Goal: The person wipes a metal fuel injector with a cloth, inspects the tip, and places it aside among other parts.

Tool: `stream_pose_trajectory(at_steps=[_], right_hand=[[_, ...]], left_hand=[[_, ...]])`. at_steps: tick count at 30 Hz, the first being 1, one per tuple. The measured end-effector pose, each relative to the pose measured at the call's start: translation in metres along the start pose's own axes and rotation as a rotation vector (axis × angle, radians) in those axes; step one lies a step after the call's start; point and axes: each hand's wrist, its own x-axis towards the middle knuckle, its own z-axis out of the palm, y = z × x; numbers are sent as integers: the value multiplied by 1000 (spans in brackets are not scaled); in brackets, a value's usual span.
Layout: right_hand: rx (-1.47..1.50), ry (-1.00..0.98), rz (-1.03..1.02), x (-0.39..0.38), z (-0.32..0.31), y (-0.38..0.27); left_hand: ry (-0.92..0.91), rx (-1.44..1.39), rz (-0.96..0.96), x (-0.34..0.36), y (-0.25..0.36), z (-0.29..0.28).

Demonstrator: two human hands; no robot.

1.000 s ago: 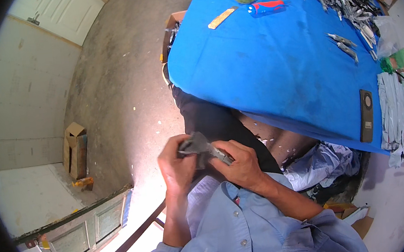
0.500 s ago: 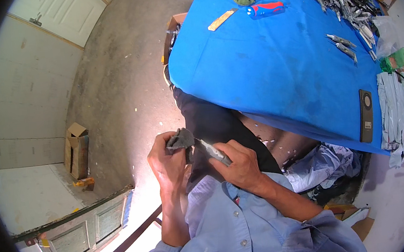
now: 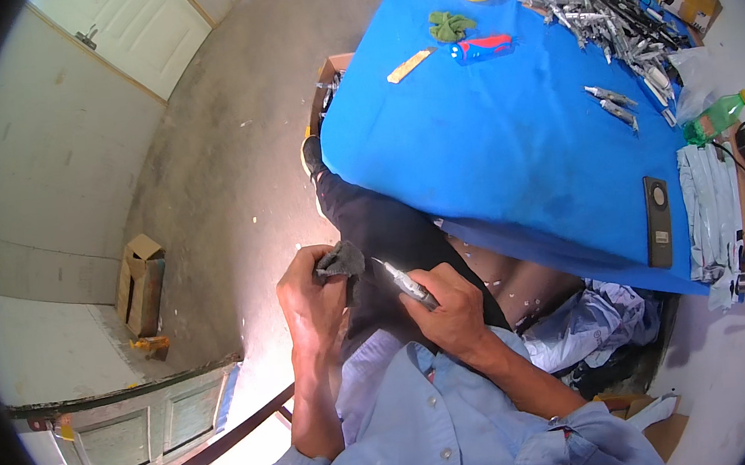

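The person's left hand pinches a grey cloth, probably soft and light. To its right, the right hand curls closed around the rear of a slim tube, seemingly light and stiff, best gripped there; its thin tip may be fragile.

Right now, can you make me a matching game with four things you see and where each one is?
Things:
1. grey cloth
2. silvery pointed piece
3. green cloth
4. cardboard box

Places:
A. on the blue tablecloth
B. held in the right hand
C. standing on the floor
D. held in the left hand

Right pairs: 1-D, 2-B, 3-A, 4-C
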Motion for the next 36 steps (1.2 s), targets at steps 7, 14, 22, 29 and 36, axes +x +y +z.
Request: stream_pose_trajectory(at_steps=[7, 14, 22, 29, 36], right_hand=[[-128, 54, -145, -8, -13, -2], [-144, 32, -138, -14, -47, -4], [-6, 331, 254, 33, -129, 32], [-428, 388, 70, 66, -180, 84], [-726, 440, -60, 70, -164, 109]], left_hand=[[-150, 11, 323, -32, 28, 19], [1, 48, 294, -21, 30, 11], [-36, -201, -1, 1, 29, 4], [-135, -544, -154, 18, 21, 21], [-201, -762, -197, 43, 18, 28]])
